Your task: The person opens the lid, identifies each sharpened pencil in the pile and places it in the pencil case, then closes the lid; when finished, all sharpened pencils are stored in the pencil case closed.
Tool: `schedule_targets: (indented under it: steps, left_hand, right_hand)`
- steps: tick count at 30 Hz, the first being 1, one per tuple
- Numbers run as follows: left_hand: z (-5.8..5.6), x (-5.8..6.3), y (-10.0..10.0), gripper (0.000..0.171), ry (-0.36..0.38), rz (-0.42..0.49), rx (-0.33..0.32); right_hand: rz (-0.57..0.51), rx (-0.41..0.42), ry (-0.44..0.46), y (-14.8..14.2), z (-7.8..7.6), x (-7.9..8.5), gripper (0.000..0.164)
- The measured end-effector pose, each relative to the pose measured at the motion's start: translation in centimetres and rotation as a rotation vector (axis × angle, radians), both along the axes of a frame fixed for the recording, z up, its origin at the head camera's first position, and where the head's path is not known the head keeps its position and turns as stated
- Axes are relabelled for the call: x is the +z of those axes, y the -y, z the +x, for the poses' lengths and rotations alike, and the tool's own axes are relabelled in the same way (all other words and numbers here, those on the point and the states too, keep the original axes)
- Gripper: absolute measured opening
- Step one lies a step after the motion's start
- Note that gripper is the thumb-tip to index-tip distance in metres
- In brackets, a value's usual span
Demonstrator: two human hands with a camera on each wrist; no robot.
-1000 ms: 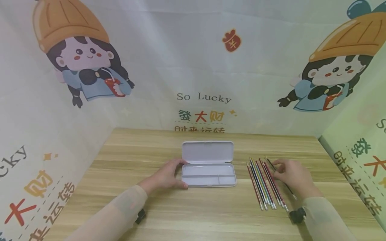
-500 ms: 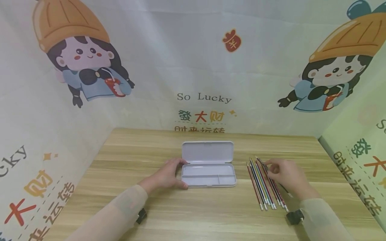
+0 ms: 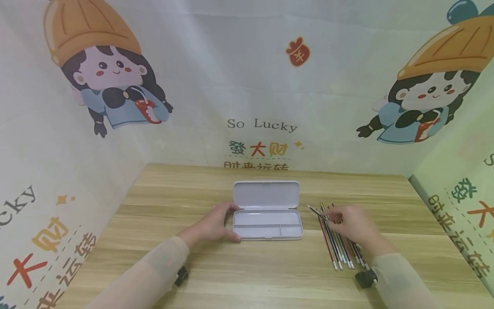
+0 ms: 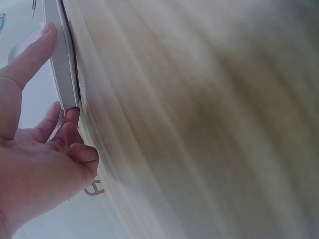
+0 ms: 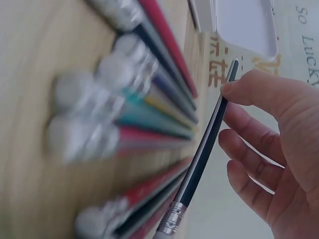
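A white pencil case [image 3: 256,218] lies on the table with its lid [image 3: 266,195] folded back and its compartments bare. My left hand [image 3: 213,224] grips the case's left end, thumb at the front corner and fingers at the back, as the left wrist view also shows. Between thumb and index finger, my right hand [image 3: 353,222] pinches a black pencil [image 5: 202,154], its tip pointing at the case. Below this hand, several pencils [image 3: 335,245] in red, black, blue and other colours lie side by side, white erasers toward me. The hand partly covers them.
The wood-grain table [image 3: 270,274] runs back to a printed cloth [image 3: 262,86] that hangs behind and at both sides. Small black wrist cameras sit under both sleeves.
My right hand has carried the black pencil leftward from the right edge of the pencils, across them toward the case. The left hand and the case have stayed put.
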State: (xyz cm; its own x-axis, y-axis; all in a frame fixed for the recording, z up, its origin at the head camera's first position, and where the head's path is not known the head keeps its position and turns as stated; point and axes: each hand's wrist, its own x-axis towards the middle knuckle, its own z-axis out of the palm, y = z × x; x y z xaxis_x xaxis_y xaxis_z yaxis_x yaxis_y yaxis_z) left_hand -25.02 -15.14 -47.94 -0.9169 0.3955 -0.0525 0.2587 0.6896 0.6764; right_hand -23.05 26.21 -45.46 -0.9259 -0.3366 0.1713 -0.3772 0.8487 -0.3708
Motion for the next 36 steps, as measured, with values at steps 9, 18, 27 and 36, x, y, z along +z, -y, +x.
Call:
schedule_targets:
  steps: [9, 18, 27, 36]
  left_hand:
    - [0.1, 0.0, 0.0, 0.089, -0.003, 0.007, -0.01]
    - [0.2, -0.1, 0.0, 0.089, 0.002, 0.013, -0.007]
    - [0.0, -0.1, 0.0, 0.089, -0.002, 0.02, -0.01]
    - [-0.1, -0.5, 0.3, 0.088, -0.005, 0.029, -0.015]
  right_hand:
    - [0.003, 0.05, -0.032, 2.2, -0.6, 0.2, 0.022]
    - [-0.005, 0.127, -0.034, 4.2, -1.4, 0.1, 0.018]
    - [0.012, 0.216, -0.076, 7.2, -2.2, 0.7, 0.017]
    - [0.025, 0.249, -0.084, 9.6, -3.2, 0.6, 0.017]
